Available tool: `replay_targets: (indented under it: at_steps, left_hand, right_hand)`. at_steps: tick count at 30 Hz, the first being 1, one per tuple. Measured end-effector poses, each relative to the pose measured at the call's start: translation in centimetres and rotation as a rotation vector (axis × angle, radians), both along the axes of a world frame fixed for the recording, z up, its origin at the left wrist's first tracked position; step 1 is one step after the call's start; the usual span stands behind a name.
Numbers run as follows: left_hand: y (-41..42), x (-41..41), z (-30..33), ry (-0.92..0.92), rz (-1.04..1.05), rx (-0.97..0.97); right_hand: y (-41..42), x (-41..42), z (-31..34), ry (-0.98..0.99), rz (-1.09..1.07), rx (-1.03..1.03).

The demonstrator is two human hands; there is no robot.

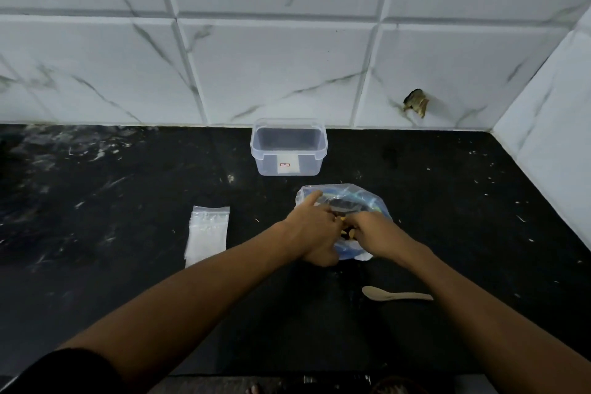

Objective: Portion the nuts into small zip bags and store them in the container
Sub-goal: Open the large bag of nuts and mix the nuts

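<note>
A clear plastic bag (355, 198) with blue markings lies on the black counter, and a few nuts (347, 233) show between my hands. My left hand (315, 227) grips the bag's near left edge, with its index finger stretched out over the plastic. My right hand (374, 230) pinches the bag's near right edge. A stack of small clear zip bags (208, 233) lies flat to the left of my hands. An open, empty, clear plastic container (289, 147) stands behind the bag, close to the wall.
A pale wooden spoon (395, 294) lies on the counter (128, 195) to the right, beside my right forearm. White marble tiles form the back wall (287, 57) and a side wall (550, 144) at the right. A chipped hole (415, 102) marks the back wall.
</note>
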State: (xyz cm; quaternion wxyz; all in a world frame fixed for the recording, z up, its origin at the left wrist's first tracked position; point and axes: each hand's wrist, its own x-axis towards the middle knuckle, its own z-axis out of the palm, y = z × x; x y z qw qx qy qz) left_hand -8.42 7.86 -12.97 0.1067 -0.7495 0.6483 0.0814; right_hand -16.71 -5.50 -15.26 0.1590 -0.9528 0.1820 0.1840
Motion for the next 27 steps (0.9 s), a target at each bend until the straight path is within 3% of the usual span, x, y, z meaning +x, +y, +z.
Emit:
replay_targets:
  at_steps: [4, 9, 12, 15, 19, 21, 24, 27]
  left_hand:
    - [1.2, 0.6, -1.4, -0.002, -0.054, 0.110]
    - [2.4, 0.0, -0.3, -0.017, -0.084, 0.192]
    - [2.6, 0.0, -0.6, 0.038, -0.010, 0.127]
    - [3.8, 0.0, -0.7, 0.104, 0.060, -0.144]
    - [8.1, 0.8, -1.7, 0.252, 0.438, -0.606]
    - [11.2, 2.3, -2.9, 0.154, 0.706, -0.752]
    - [15.6, 4.5, -4.9, -0.020, 1.035, -0.611]
    - [17.5, 5.2, -6.7, 0.007, 1.130, -0.353]
  right_hand:
    - [-2.1, -0.4, -0.4, -0.115, -0.041, 0.074]
    - [-2.1, -0.9, 0.1, -0.105, -0.055, 0.106]
    - [-1.5, -1.2, 0.4, -0.195, -0.028, 0.101]
    - [-0.9, -1.8, 0.6, -0.333, -0.086, 0.061]
    - [1.2, -2.3, 1.5, -0.548, -0.175, 0.074]
    - [3.1, -2.2, 2.0, -0.625, -0.188, 0.121]
    - [6.2, -1.7, 2.5, -0.666, -0.171, 0.214]
    - [9.0, -0.9, 2.3, -0.665, -0.175, 0.304]
